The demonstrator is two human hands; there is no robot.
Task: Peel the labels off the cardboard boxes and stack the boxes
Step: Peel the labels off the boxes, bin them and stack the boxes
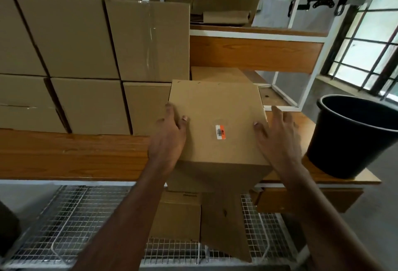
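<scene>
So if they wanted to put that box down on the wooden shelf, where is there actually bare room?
The wooden shelf shows a bare strip along its front edge, bordered behind by the stacked boxes and on the right by the held box. A narrower bare patch lies between that box and the black bucket. The back left is crowded with boxes.

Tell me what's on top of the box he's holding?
A small orange and white barcode label is stuck on the box top, between the left hand and right hand. Both thumbs lie on it too. Anything under the palms is hidden.
</scene>
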